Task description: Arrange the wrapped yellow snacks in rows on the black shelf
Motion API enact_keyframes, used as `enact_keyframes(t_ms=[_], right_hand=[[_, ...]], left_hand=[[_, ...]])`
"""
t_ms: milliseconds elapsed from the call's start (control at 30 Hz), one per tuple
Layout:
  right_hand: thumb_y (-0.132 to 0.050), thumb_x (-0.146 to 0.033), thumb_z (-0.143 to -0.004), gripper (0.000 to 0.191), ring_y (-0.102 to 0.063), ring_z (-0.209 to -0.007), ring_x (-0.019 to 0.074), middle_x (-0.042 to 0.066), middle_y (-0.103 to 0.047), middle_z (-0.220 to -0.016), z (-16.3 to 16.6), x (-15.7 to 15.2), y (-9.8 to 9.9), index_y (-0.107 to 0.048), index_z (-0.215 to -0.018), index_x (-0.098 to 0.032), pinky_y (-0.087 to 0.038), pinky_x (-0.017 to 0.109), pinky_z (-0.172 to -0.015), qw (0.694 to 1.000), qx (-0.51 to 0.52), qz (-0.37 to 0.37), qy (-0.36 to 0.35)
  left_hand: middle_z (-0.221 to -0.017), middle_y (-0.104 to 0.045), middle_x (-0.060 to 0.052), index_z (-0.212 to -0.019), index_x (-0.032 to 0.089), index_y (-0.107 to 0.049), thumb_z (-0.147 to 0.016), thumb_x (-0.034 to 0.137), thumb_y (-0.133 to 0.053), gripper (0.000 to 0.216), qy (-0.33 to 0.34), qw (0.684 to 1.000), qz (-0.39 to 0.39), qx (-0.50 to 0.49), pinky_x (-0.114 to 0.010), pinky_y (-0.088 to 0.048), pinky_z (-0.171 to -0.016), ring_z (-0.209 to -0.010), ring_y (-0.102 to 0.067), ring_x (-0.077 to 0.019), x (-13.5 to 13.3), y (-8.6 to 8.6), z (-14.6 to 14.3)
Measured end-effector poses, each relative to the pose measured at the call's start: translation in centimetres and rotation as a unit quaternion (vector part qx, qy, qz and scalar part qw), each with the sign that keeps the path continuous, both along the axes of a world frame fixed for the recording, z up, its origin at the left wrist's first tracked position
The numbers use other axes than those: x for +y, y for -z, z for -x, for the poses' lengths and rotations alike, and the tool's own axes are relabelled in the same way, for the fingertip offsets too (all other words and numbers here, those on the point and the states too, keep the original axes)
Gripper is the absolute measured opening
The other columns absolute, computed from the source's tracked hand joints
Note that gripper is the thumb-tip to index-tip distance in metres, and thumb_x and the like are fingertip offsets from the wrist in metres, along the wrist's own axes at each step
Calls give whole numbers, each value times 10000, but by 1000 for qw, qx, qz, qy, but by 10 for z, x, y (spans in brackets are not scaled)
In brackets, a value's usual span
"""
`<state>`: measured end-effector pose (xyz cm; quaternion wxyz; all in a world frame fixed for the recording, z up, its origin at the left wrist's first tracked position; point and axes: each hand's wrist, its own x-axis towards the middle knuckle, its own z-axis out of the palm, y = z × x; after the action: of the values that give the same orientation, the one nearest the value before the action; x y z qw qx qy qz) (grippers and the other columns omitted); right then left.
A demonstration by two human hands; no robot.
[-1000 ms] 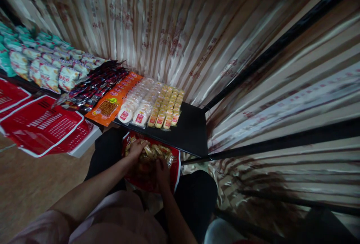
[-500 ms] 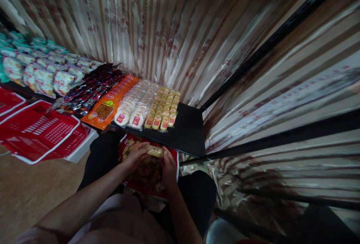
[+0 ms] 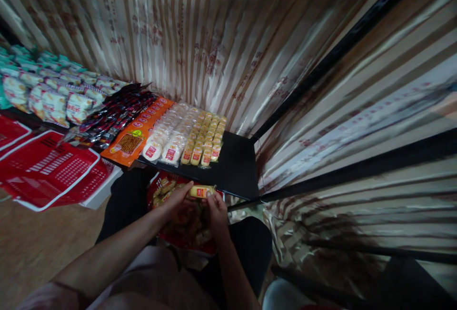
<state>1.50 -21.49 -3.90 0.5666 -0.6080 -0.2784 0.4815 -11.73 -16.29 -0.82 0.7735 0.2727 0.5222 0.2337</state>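
My left hand (image 3: 177, 197) and my right hand (image 3: 216, 207) together pinch a small yellow wrapped snack pack (image 3: 202, 190), one hand at each end. They hold it just above a red basket (image 3: 170, 180) resting on my lap, filled with several similar packs. Right in front lies a black shelf (image 3: 237, 169) carrying rows of the same yellow snack packs (image 3: 204, 139) beside round white cakes (image 3: 166, 136) in clear wrappers.
Further left on the shelf lie an orange packet (image 3: 134, 134), dark red packets (image 3: 114, 112) and white-and-green bags (image 3: 53, 92). Red baskets (image 3: 50, 169) sit at lower left on a wooden floor. A striped curtain (image 3: 200, 38) hangs behind, black shelf rails (image 3: 342, 174) to the right.
Both hands were digging in the basket a second ago. They have since lifted one yellow pack out and raised it toward the shelf's front edge.
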Motion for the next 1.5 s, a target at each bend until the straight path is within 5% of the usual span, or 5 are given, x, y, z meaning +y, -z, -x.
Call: enact_keyframes(t_ms=[400, 567, 800, 933, 1500], right_hand=[[-608, -453, -724, 327, -629, -717, 151, 9, -669, -814, -4, 4, 2, -586, -927, -198, -511, 258, -643, 999, -19, -30, -14], [-560, -461, -743, 320, -621, -700, 144, -8, -651, -782, -17, 17, -7, -551, -929, -200, -508, 249, -639, 996, -90, -20, -3], [-509, -461, -763, 490, -611, -723, 156, 36, -652, -819, -58, 68, -23, -566, -1132, -144, -490, 265, -686, 961, -277, 7, 12], [-485, -450, -772, 488, -595, -683, 159, 23, -649, -778, -66, 94, -23, -583, -1155, -163, -473, 274, -668, 939, -344, 12, 1], [-381, -397, -859, 544, -598, -848, 208, 153, -609, -979, -58, 126, -6, -497, -1280, -72, -470, 337, -820, 893, -448, -11, -28]], left_hand=[[-850, -684, -43, -918, 148, -585, -699, 346, -657, 304, -50, 989, -107, -87, -242, -499, -652, -708, -648, -145, -10, 8, -24], [-904, -656, -61, -1051, 140, -552, -765, 252, -553, 307, -23, 982, -186, 24, -278, -519, -687, -700, -631, -141, -1, 13, -41], [-1221, -539, -125, -1126, 126, -572, -736, 76, -450, 412, 43, 809, -521, 269, -387, -428, -997, -1084, -544, -208, 20, 12, -56], [-1305, -503, -121, -1165, 106, -567, -751, 63, -409, 446, 110, 733, -591, 318, -398, -400, -1039, -1170, -474, -231, 33, 11, -68], [-1288, -522, -135, -1213, 85, -551, -758, 69, -354, 496, 75, 673, -633, 375, -379, -414, -1029, -1190, -468, -217, 56, 36, -75]])
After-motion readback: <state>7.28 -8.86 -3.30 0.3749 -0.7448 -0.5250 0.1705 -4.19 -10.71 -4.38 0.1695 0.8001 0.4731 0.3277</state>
